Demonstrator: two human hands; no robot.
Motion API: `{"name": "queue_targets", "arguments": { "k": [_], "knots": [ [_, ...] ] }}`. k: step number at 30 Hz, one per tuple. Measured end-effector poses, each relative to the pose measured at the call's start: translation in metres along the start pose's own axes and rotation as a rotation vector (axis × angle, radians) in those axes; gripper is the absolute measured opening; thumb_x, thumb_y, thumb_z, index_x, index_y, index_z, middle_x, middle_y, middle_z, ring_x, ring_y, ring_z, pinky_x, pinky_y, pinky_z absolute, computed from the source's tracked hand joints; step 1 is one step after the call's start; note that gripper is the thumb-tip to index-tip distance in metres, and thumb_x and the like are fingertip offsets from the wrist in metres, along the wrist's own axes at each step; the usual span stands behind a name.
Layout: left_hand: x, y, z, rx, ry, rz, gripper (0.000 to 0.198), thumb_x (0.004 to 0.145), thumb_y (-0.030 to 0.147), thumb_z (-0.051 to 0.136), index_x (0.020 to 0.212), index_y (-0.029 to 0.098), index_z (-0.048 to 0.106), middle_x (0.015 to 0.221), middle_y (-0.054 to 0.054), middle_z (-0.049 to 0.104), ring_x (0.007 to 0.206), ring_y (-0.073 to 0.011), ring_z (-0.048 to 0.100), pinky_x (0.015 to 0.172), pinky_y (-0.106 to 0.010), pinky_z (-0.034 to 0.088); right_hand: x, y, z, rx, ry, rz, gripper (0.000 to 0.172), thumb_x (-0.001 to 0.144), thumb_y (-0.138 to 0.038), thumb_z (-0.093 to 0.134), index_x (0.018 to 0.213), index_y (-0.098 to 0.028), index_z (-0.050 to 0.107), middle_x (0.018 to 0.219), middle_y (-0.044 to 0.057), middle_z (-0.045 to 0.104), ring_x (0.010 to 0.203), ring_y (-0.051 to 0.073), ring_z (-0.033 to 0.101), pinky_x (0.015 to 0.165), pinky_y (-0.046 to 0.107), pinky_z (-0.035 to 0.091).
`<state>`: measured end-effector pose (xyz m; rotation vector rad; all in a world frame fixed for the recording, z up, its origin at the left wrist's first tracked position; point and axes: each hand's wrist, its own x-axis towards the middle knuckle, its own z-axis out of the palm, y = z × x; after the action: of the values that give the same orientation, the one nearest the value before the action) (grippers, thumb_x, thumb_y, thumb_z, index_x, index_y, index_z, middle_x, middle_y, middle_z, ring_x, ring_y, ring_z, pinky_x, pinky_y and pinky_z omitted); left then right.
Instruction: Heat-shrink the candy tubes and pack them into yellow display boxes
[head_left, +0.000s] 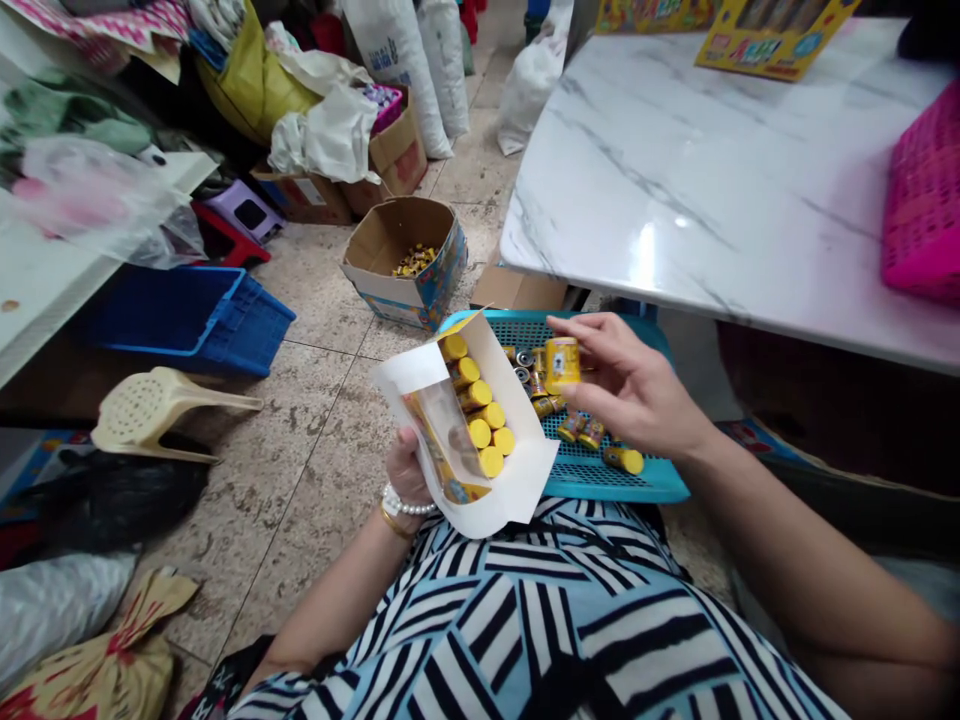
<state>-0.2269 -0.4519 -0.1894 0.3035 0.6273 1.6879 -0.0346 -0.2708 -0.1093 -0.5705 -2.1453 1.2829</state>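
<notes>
My left hand cradles an open white cardboard carton from underneath, its flaps spread. Inside stand rows of small yellow-capped bottles, tilted with the carton. My right hand pinches one yellow-labelled bottle between thumb and fingers, just right of the carton. Below that hand, a teal perforated plastic tray holds several loose bottles lying on their sides. Part of the tray is hidden by my hand and the carton.
A cardboard box of small yellow items sits on the tiled floor beyond the tray. A marble-topped table with a magenta basket is on the right. A blue crate and cream plastic item lie left.
</notes>
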Motion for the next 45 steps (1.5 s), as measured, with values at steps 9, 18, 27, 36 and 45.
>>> {"name": "queue_targets", "arguments": {
  "k": [9,18,27,36,45],
  "knots": [
    [-0.006,-0.001,-0.005,0.022,0.090,0.034,0.048,0.073,0.049,0.074,0.113,0.025,0.068,0.111,-0.005,0.073,0.103,-0.0266,0.068,0.099,-0.043,0.052,0.041,-0.023,0.058,-0.278,-0.383,-0.562,0.028,0.091,-0.020,0.048,0.108,-0.015,0.070,0.121,0.013,0.061,0.104,0.017,0.062,0.087,0.030,0.055],
    [-0.001,0.002,0.001,-0.076,0.030,0.005,0.067,0.074,0.063,0.067,0.127,0.023,0.059,0.123,-0.009,0.068,0.126,-0.0355,0.054,0.112,-0.056,0.035,0.012,0.030,0.025,-0.640,0.054,-0.260,0.029,0.091,-0.014,0.047,0.103,-0.019,0.072,0.101,0.007,0.072,0.087,0.014,0.068,0.075,0.024,0.053],
    [-0.002,0.003,0.011,-0.058,0.074,-0.091,0.075,0.067,0.065,0.072,0.125,0.020,0.061,0.123,-0.012,0.068,0.126,-0.0371,0.055,0.110,-0.056,0.038,-0.003,0.029,0.011,-0.615,0.112,-0.232,0.021,0.091,-0.025,0.054,0.091,-0.020,0.074,0.091,0.007,0.072,0.083,0.016,0.065,0.073,0.029,0.051],
    [-0.001,-0.002,0.004,0.089,0.158,0.036,0.049,0.075,0.060,0.066,0.110,0.027,0.071,0.111,-0.002,0.074,0.122,-0.0351,0.058,0.105,-0.049,0.046,0.034,-0.028,0.076,-0.658,-0.241,-0.440,0.036,0.088,-0.047,0.056,0.076,-0.016,0.070,0.076,0.007,0.066,0.071,0.018,0.051,0.062,0.032,0.038],
    [-0.001,-0.004,0.005,0.047,0.142,0.071,0.054,0.076,0.060,0.065,0.116,0.025,0.067,0.113,-0.005,0.072,0.119,-0.0328,0.060,0.105,-0.048,0.046,0.035,-0.028,0.055,-0.745,-0.091,-0.224,0.020,0.089,-0.033,0.056,0.091,-0.020,0.069,0.084,0.006,0.069,0.078,0.018,0.057,0.059,0.028,0.032]
  ]
}}
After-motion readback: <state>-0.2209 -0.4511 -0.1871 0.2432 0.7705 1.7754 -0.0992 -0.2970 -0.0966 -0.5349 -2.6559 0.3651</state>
